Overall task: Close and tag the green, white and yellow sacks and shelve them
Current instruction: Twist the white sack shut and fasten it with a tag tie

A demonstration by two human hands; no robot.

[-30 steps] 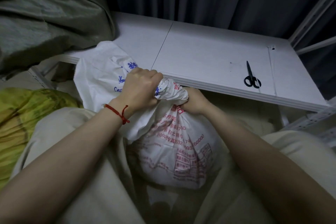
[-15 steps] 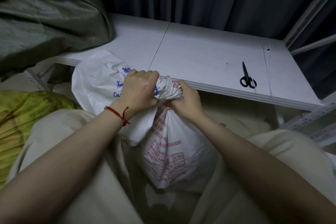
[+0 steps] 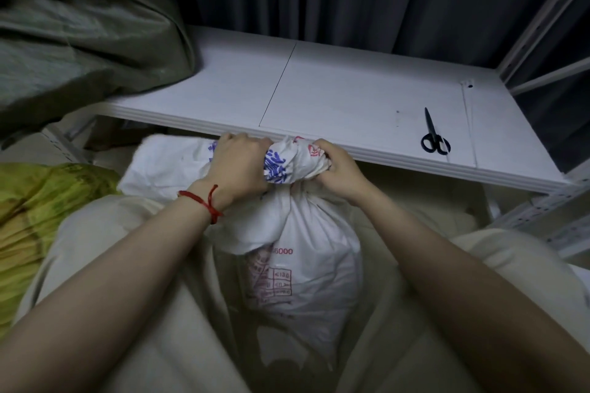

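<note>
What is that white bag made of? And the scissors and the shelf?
The white sack looks like thin woven plastic or cloth, matte: it crumples into soft folds at its twisted neck. The scissors seem to have dark metal blades and glossy black plastic handles. The shelf is a smooth white board, metal or painted wood; I cannot tell which.

**Both hands wring the white sack's neck**

The white sack [image 3: 306, 265] stands between the person's knees, printed in red and blue. The left hand [image 3: 238, 166] and right hand [image 3: 338, 166] both grip its bunched, twisted top just near the white shelf [image 3: 351, 96] edge. Black scissors [image 3: 434, 137] lie on the shelf's right. A green sack [image 3: 79, 29] sits far left, a yellow sack [image 3: 38, 207] near left.
</note>
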